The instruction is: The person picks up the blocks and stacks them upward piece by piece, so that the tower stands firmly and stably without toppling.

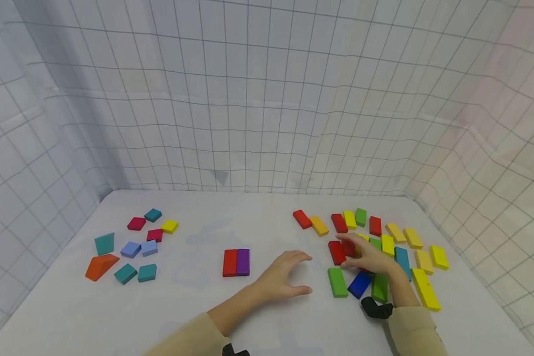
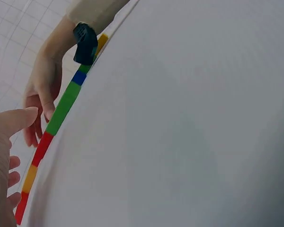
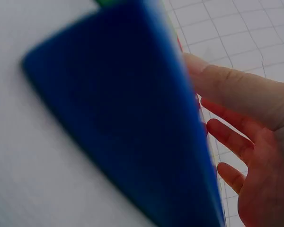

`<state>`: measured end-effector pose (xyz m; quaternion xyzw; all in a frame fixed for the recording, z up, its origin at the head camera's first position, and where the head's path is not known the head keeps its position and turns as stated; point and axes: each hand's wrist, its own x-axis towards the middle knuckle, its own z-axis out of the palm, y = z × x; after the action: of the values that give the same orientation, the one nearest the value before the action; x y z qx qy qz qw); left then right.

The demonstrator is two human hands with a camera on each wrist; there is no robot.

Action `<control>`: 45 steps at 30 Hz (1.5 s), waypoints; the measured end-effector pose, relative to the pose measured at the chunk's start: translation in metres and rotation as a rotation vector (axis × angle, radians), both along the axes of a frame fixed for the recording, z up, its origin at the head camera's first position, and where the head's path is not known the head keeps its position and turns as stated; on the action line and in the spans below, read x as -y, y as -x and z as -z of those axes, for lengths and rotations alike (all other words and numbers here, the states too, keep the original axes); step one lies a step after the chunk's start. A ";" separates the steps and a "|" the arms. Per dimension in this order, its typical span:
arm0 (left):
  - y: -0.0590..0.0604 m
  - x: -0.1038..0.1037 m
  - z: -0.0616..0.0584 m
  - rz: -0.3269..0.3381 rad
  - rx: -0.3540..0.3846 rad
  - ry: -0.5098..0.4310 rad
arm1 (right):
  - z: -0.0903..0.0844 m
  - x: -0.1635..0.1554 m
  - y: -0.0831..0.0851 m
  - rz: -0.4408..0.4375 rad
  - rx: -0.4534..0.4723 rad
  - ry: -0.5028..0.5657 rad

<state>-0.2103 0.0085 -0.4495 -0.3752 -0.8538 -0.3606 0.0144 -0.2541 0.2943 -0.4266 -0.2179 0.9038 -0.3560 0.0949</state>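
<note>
My left hand (image 1: 285, 277) rests open on the white table (image 1: 267, 316), fingers spread and holding nothing, a little right of a red and purple block pair (image 1: 236, 262). My right hand (image 1: 366, 258) hovers over a crowd of coloured blocks, its thumb and fairly straight fingers reaching down around a small red block (image 1: 349, 247). The grip is not closed. A blue block (image 1: 359, 284) lies just under the right wrist and fills the right wrist view as a blurred blue block (image 3: 118, 109) beside the relaxed right hand (image 3: 255, 142). In the left wrist view the right hand (image 2: 38, 94) hangs above the row of blocks.
Red, yellow and green blocks (image 1: 382, 237) lie scattered at the right, with a long yellow block (image 1: 424, 289) nearest the right edge. At the left sits a cluster of teal, blue, red and orange pieces (image 1: 129, 247). Gridded white cloth walls (image 1: 267, 123) enclose the table.
</note>
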 end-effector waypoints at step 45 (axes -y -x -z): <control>0.017 0.020 0.007 -0.163 -0.150 0.037 | 0.003 0.049 -0.005 -0.145 -0.204 0.051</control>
<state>-0.2270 -0.0118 -0.4560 -0.3305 -0.8845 -0.3135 0.1007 -0.2487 0.2450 -0.4292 -0.3200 0.8813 -0.3470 0.0222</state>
